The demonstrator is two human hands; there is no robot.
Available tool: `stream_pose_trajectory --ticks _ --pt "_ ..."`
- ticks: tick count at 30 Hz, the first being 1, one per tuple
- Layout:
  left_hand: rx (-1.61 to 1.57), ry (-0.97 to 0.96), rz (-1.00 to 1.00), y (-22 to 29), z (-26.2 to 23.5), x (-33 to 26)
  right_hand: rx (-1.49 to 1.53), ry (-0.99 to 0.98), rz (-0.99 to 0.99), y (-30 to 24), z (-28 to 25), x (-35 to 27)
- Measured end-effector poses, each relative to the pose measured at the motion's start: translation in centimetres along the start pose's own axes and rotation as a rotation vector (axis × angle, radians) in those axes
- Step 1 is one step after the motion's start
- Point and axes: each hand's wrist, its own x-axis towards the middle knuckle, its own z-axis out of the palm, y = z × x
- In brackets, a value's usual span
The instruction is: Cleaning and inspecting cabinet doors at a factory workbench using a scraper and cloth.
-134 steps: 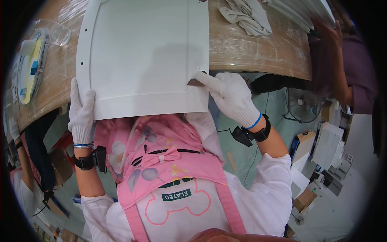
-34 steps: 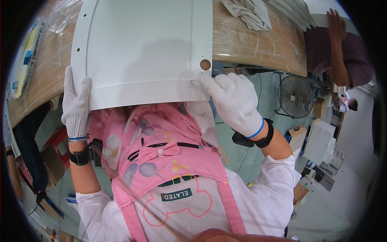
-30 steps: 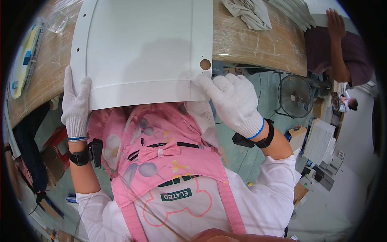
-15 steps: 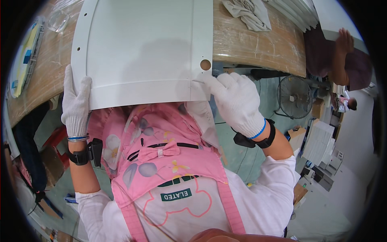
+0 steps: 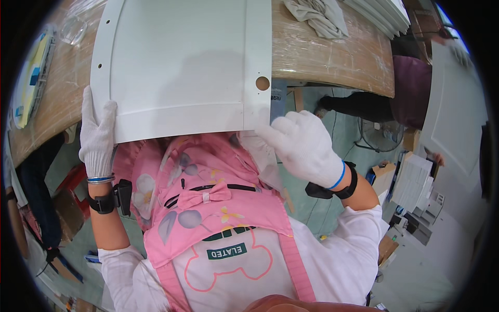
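A white panel (image 5: 176, 62) with a raised border lies on the table and juts over its near edge. A round hole (image 5: 262, 83) goes through its right border. My left hand (image 5: 97, 132), in a white knit glove, grips the panel's near left corner, the thumb on top and the fingers along the left edge. At the near right corner is my gloved right hand (image 5: 304, 148). Its index finger reaches to the corner, slightly blurred, while the other fingers are curled. The thumb and anything inside that hand are hidden.
The table (image 5: 332, 60) is wrapped in clear film. On it lie a crumpled cloth (image 5: 319, 18), stacked white panels (image 5: 382, 18), a clear cup (image 5: 73, 28) and a yellow-and-blue item (image 5: 34, 78). A fan (image 5: 379, 132) stands right; behind it a person in purple (image 5: 410, 91) is beside another white panel (image 5: 452, 109).
My right hand has slid toward me along the panel's right edge to the corner. The left hand keeps its place. At the right, the other person has shifted and a large white panel has appeared.
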Motion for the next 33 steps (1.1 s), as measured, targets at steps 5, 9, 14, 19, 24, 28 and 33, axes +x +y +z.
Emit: stream_pose_trajectory --ticks 5,9,14,19,24,28,33 --pt "-0.113 -0.012 -0.010 -0.7 0.2 0.1 1.174 0.286 0.700 2.5 1.0 1.7" --pt "-0.040 -0.008 0.009 -0.6 0.0 0.4 1.175 0.229 0.759 2.2 3.0 3.2" --pt "-0.031 0.004 0.034 -1.2 0.0 0.5 1.550 -0.457 0.499 -0.7 2.3 1.3" --pt "-0.041 -0.001 0.008 -0.6 0.0 0.1 1.317 0.158 0.522 1.3 2.6 2.7" --pt "-0.101 -0.018 0.035 -0.8 0.2 0.6 1.877 -0.359 0.251 -2.7 4.8 2.8" --pt "-0.126 -0.024 0.007 -1.2 -0.1 0.3 2.169 -0.241 0.371 -1.8 2.8 4.5" --pt "-0.074 -0.006 0.034 -1.2 0.1 0.3 1.325 0.274 0.506 6.8 5.0 6.9"
